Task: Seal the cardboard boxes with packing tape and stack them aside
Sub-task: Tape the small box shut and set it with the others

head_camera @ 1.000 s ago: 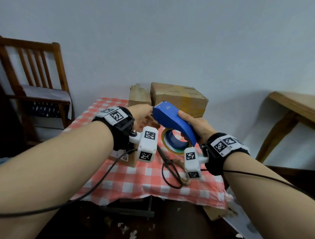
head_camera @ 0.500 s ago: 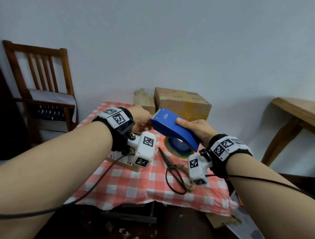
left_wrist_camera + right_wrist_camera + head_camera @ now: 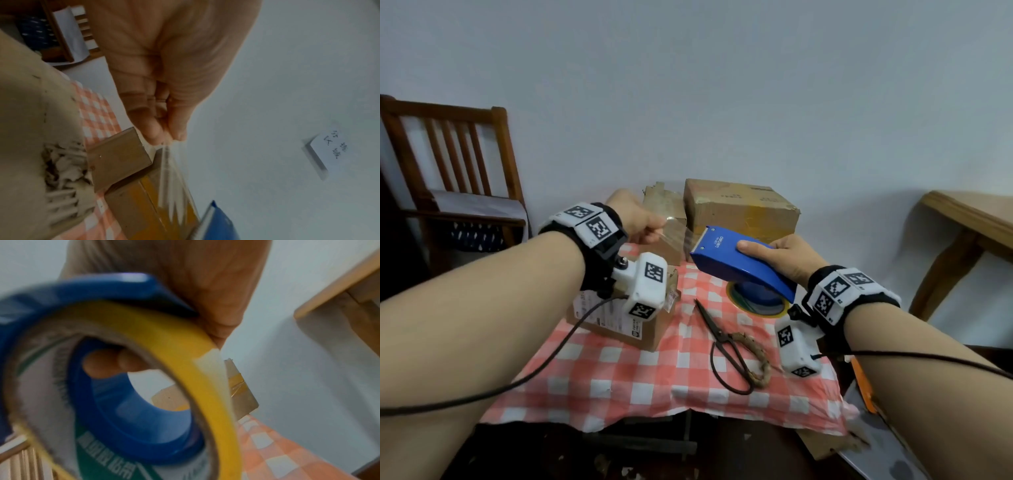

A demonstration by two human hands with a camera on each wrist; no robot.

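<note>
I see a blue tape dispenser (image 3: 739,270) carrying a yellow roll of tape (image 3: 185,344) with a grey-brown core printed in green and white. The pulled-out strip of tape (image 3: 678,236) is clear. Under it lies a tablecloth (image 3: 619,373) in red-and-white check. The cardboard boxes (image 3: 739,209) are plain brown, the back one with a yellow band; the near box (image 3: 626,325) bears white labels. The scissors (image 3: 726,346) are black. My wristbands (image 3: 599,226) are black with white, black-patterned marker squares. The chair (image 3: 448,154) is reddish-brown wood, the wall (image 3: 722,85) pale grey.
</note>
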